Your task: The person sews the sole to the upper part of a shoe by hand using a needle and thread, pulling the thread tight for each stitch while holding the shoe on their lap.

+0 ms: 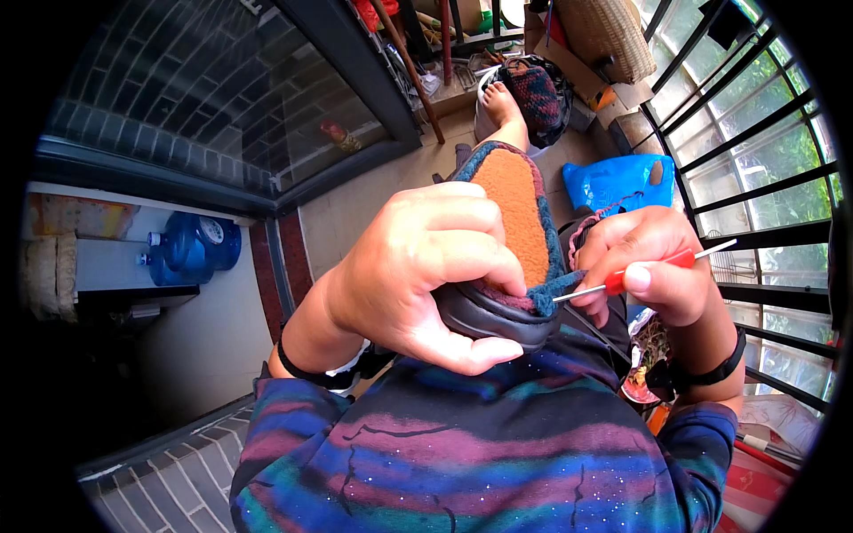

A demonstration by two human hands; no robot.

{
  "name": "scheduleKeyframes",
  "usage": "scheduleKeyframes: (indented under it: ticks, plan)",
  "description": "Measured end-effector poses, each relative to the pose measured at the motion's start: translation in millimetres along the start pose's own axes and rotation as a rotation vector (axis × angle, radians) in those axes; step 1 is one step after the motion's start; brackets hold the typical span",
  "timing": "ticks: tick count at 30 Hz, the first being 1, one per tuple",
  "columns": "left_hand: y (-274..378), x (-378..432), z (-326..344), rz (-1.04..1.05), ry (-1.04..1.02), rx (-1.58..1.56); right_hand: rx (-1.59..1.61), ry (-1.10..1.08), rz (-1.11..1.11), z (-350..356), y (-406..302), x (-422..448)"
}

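Observation:
My left hand (426, 260) grips the heel end of a slipper with a black sole (496, 326) and an orange fleece insole (516, 213). Teal and maroon crocheted yarn edging (550, 246) runs around the insole. Between the fingers of my right hand (643, 263) is a crochet hook with a red handle (676, 260). The hook's metal shaft (580, 294) points left, its tip at the teal yarn near the heel. A teal strand stretches from there to my right fingers. Pinkish yarn (578, 240) trails beside that hand towards the blue bag.
A blue plastic bag (620, 180) lies beyond my right hand. A bare foot (501, 103) rests by a white bucket with a black liner, where a knitted piece (533, 90) sits. Barred windows (766, 180) line the right; a glass door (220, 100) and blue water bottles (190, 250) stand left.

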State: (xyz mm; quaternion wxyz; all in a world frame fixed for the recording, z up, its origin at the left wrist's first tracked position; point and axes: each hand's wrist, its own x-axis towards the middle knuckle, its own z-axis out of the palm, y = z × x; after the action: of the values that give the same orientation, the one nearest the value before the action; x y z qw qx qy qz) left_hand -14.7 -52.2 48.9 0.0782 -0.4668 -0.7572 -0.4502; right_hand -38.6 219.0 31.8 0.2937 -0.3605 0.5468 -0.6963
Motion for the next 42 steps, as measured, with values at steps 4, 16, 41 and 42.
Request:
scheduleKeyframes:
  ticks: [4,16,41,42]
  plan:
    - [0,-7,0,-0.139,0.112,0.011,-0.903,-0.013,-0.486,18,-6,-1]
    - [-2,-3,4,-0.015,0.001,-0.065,-0.084,0.081,-0.133,14,7,-17]
    - [-3,-14,5,-0.102,0.108,-0.027,-0.374,0.193,-0.277,24,17,-5]
    - [-2,-14,5,-0.071,0.126,0.017,-0.512,0.205,-0.306,23,12,-6]
